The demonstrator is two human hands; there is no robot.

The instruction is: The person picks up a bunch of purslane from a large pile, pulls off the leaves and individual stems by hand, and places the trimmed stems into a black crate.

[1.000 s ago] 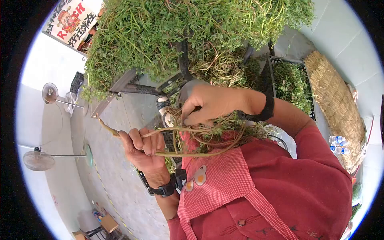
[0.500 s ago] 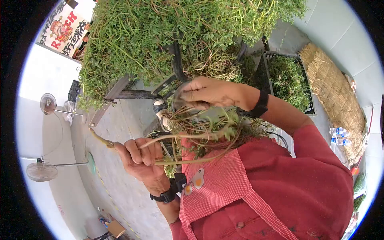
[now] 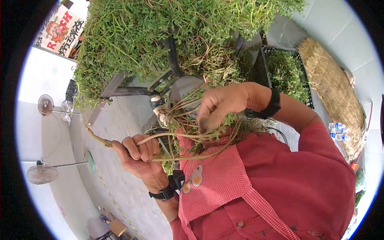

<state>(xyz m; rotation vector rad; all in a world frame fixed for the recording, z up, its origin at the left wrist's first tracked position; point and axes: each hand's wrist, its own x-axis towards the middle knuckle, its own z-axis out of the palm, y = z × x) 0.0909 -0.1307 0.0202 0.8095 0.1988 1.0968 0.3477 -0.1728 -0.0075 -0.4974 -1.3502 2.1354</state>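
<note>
My left hand (image 3: 140,158) is closed round long pale yellowish-green stems (image 3: 180,159), one end poking out past the thumb to the left. From the fist these stems curve to the right, by my apron, in a loop. My right hand (image 3: 224,106) is bent downward over a loose bunch of leafy greens (image 3: 182,118) at my lap, its fingers and thumb curled in on thin leafy stems. Part of that bunch is hidden behind the right hand. Each wrist wears a black strap.
A large heap of leafy greens (image 3: 132,44) lies on a dark frame (image 3: 132,91) ahead. To the right are a black crate (image 3: 266,50) of greens, a rolled straw mat (image 3: 332,92) and water bottles (image 3: 339,137). Fans (image 3: 43,174) stand left.
My right hand has come down and slightly right from above the bunch, and its fingers are now curled among the stems. My left hand keeps its grip, nearly still.
</note>
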